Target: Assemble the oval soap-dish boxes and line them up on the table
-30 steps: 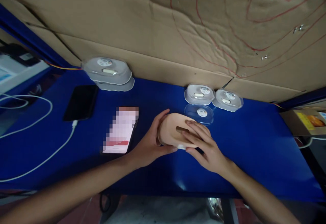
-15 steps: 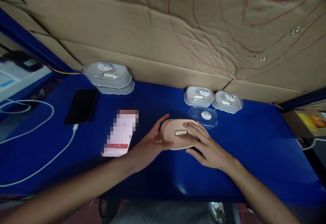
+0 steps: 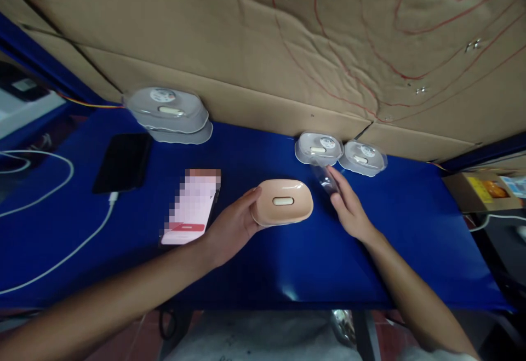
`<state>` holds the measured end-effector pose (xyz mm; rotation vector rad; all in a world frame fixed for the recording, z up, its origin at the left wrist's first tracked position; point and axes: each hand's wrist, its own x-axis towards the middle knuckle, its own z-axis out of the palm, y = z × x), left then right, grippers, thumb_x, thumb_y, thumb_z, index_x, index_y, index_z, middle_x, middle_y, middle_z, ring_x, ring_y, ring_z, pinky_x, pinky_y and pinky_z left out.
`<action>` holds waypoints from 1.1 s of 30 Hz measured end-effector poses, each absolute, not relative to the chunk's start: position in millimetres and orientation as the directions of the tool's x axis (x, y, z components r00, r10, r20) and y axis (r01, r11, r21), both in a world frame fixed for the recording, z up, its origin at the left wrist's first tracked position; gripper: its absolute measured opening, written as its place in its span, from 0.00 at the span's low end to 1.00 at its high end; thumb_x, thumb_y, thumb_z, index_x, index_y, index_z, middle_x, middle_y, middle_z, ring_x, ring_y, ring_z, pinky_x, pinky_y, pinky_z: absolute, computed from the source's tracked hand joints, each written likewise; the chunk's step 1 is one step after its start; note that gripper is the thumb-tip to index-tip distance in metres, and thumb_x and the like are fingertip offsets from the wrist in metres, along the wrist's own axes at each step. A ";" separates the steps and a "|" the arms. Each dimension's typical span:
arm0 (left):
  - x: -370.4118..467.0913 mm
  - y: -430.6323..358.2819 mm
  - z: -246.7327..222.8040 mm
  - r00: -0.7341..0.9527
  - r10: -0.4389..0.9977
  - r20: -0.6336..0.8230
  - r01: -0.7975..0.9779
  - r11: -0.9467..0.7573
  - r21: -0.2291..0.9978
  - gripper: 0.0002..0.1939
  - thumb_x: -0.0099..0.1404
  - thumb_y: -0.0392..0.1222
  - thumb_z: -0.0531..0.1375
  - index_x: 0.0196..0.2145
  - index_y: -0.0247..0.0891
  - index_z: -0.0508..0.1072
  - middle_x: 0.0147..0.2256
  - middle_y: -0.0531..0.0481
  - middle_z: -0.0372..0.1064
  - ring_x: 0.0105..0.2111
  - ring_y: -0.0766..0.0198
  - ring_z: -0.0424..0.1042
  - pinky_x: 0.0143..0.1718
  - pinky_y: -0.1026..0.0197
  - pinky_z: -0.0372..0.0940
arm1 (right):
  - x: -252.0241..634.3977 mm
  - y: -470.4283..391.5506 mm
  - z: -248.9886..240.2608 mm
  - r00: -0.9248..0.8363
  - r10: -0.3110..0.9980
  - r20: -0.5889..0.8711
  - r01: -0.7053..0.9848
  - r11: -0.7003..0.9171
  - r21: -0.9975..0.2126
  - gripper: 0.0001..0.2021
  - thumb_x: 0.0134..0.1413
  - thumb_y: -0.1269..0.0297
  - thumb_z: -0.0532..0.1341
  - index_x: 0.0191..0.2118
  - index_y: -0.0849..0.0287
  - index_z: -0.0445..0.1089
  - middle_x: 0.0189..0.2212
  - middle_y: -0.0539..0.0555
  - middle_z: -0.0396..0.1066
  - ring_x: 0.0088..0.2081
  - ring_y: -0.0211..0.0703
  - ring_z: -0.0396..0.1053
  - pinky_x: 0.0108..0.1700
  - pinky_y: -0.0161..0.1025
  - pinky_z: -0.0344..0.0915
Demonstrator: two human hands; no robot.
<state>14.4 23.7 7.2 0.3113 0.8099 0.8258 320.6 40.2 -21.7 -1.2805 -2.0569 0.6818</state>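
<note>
L hand (image 3: 234, 229) holds peach dish (image 3: 283, 215); R hand (image 3: 350, 206) has clr lid (image 3: 324, 179) tilted.

The dish (image 3: 283, 214) is between the nearer phone (image 3: 194, 206) and the lid (image 3: 326, 179).

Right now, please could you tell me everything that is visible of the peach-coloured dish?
The peach dish is oblong with rounded corners, a raised rim and a glossy, perhaps plastic surface. A pale, elongated insert sits in its centre. Its hollow side faces up. The left hand grips its left end. Whether it touches the blue table below is unclear.
</note>
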 end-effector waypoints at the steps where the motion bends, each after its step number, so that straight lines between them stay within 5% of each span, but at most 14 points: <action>1: 14.3 23.4 7.3 0.416 0.759 -0.501 -0.539 0.650 0.536 0.17 0.78 0.49 0.59 0.56 0.37 0.79 0.54 0.43 0.81 0.54 0.53 0.77 0.51 0.56 0.73 | 312.8 33.0 -20.5 -0.348 0.910 0.227 0.528 0.390 -0.755 0.32 0.77 0.43 0.45 0.79 0.43 0.42 0.78 0.56 0.50 0.76 0.56 0.52 0.76 0.63 0.52; 4: 14.8 20.7 8.0 0.461 0.760 -0.458 -0.531 0.650 0.544 0.18 0.78 0.50 0.59 0.56 0.39 0.78 0.56 0.43 0.79 0.53 0.54 0.77 0.49 0.57 0.73 | 292.5 15.0 -16.4 -0.414 0.876 0.246 0.453 0.433 -0.779 0.34 0.76 0.41 0.43 0.80 0.43 0.36 0.79 0.53 0.43 0.78 0.56 0.48 0.77 0.62 0.51; 16: 19.2 11.7 7.2 0.528 0.775 -0.346 -0.437 0.598 0.672 0.22 0.78 0.59 0.57 0.62 0.50 0.74 0.65 0.49 0.72 0.66 0.47 0.69 0.58 0.52 0.69 | 279.1 7.6 -13.9 -0.643 0.695 0.321 0.609 0.719 -0.335 0.42 0.73 0.48 0.59 0.80 0.44 0.34 0.81 0.55 0.30 0.79 0.69 0.36 0.72 0.72 0.56; 24: 19.9 10.5 4.4 0.544 0.792 -0.277 -0.479 0.564 0.673 0.26 0.76 0.59 0.61 0.65 0.47 0.70 0.68 0.44 0.68 0.67 0.47 0.66 0.59 0.53 0.67 | 279.5 9.3 -6.6 -0.645 0.649 0.404 0.601 0.757 -0.257 0.48 0.64 0.53 0.70 0.79 0.40 0.42 0.77 0.60 0.45 0.75 0.70 0.48 0.70 0.71 0.61; 33: 23.1 8.0 8.1 0.566 0.795 -0.220 -0.468 0.529 0.708 0.27 0.78 0.59 0.58 0.67 0.44 0.69 0.70 0.39 0.63 0.67 0.43 0.64 0.60 0.50 0.65 | 283.5 11.2 -7.8 -0.620 0.630 0.468 0.601 0.765 -0.232 0.40 0.59 0.54 0.74 0.73 0.39 0.59 0.67 0.60 0.55 0.68 0.67 0.56 0.66 0.65 0.66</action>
